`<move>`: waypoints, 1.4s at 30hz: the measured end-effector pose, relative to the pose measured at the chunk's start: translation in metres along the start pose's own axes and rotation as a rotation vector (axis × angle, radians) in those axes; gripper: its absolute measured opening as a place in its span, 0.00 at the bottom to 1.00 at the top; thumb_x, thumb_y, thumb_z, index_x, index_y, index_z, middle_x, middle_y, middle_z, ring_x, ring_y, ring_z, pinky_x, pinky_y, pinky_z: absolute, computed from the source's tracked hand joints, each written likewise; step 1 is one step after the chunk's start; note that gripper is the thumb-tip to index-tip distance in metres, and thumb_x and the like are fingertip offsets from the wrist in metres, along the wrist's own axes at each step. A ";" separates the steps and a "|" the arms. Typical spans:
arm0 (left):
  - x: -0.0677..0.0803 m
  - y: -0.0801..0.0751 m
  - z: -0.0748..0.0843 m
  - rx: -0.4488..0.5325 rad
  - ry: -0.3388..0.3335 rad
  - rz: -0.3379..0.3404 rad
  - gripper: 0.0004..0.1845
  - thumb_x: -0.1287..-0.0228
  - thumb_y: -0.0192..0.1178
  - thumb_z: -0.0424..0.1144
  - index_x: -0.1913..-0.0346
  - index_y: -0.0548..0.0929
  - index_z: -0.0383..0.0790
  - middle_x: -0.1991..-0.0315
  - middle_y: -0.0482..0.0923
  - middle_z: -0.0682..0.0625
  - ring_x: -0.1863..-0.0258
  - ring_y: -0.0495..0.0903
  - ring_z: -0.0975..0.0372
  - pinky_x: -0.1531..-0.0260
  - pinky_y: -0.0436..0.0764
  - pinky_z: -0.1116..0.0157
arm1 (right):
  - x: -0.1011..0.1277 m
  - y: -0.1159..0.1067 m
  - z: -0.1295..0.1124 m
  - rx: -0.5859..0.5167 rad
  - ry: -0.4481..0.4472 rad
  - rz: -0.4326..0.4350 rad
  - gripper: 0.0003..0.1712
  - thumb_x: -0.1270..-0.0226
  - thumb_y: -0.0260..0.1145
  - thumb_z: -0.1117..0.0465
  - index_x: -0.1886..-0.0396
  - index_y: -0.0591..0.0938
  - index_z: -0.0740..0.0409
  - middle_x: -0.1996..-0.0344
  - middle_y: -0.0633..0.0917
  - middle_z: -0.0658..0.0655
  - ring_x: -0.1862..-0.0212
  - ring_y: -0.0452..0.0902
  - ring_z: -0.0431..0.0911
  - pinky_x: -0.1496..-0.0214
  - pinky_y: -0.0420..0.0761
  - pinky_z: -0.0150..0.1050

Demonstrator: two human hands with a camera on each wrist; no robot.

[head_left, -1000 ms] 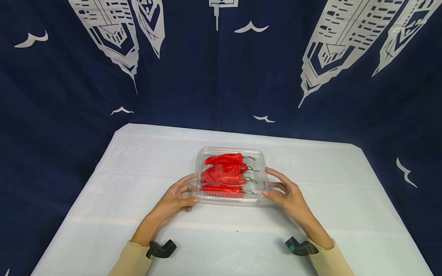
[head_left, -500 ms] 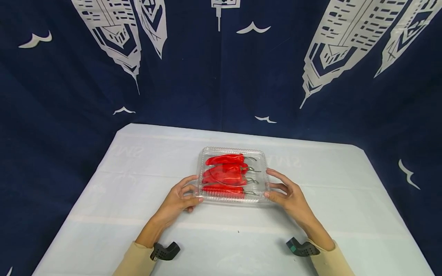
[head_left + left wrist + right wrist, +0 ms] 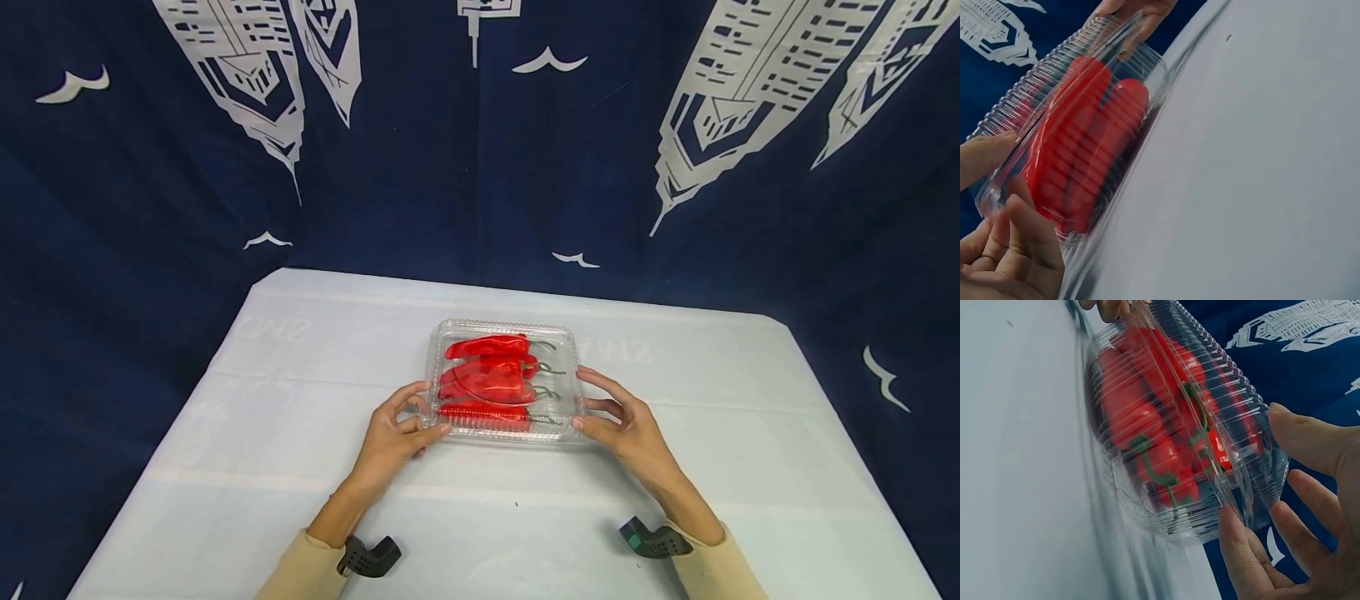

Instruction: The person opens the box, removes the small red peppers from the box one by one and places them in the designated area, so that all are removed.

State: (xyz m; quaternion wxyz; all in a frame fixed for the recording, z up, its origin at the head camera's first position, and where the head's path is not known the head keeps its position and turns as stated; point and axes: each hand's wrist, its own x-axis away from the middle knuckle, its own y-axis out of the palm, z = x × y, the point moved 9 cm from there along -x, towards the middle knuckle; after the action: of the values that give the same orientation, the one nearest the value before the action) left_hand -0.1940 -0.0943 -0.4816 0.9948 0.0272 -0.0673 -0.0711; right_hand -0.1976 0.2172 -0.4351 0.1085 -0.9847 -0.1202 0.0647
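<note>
A clear plastic clamshell box (image 3: 558, 350) with its lid down lies flat at the middle of the table, and several red peppers (image 3: 487, 379) with green stems show through the lid. My left hand (image 3: 393, 429) grips the box's near left corner, thumb on the front rim and fingers curled along the left side. My right hand (image 3: 618, 417) holds the right edge, thumb on the lid rim and fingers against the side. In the left wrist view the box (image 3: 1085, 144) sits between thumb and fingers of that hand (image 3: 1004, 250). The right wrist view shows the box (image 3: 1179, 425) pinched by my right hand (image 3: 1297, 506).
The table (image 3: 300, 467) wears a pale blue-white cloth. A dark blue curtain (image 3: 150, 208) printed with white buildings and birds hangs close behind and beside it. Black camera mounts sit at my left wrist (image 3: 367, 557) and right wrist (image 3: 652, 540).
My left hand has slid a little right, its thumb moving onto the box's near left corner. The box and my right hand have barely moved.
</note>
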 end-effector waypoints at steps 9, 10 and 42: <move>0.003 -0.001 0.001 -0.076 0.021 0.061 0.28 0.44 0.74 0.34 0.40 0.76 0.39 0.72 0.82 0.46 0.74 0.73 0.65 0.75 0.75 0.71 | 0.000 0.000 -0.001 -0.009 0.009 -0.009 0.41 0.38 0.72 0.70 0.26 0.67 0.61 0.25 0.66 0.58 0.39 0.78 0.49 0.52 0.86 0.35; 0.003 -0.002 0.001 -0.078 0.031 0.072 0.27 0.44 0.74 0.34 0.41 0.77 0.39 0.68 0.82 0.46 0.71 0.75 0.65 0.74 0.76 0.71 | 0.000 0.000 -0.001 -0.009 0.010 -0.010 0.41 0.38 0.72 0.70 0.26 0.67 0.60 0.25 0.66 0.58 0.39 0.78 0.49 0.52 0.86 0.35; 0.002 -0.002 -0.006 0.061 0.064 0.036 0.21 0.42 0.72 0.30 0.47 0.77 0.29 0.33 0.68 0.49 0.70 0.83 0.63 0.64 0.81 0.75 | 0.000 0.000 0.000 0.014 0.031 -0.009 0.40 0.38 0.72 0.68 0.26 0.68 0.60 0.24 0.64 0.56 0.40 0.77 0.53 0.52 0.85 0.33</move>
State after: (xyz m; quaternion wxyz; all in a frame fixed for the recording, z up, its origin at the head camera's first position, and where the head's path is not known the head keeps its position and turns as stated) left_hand -0.1914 -0.0963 -0.4870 0.9963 0.0587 -0.0383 -0.0500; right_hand -0.1981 0.2172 -0.4355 0.1176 -0.9842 -0.1223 0.0498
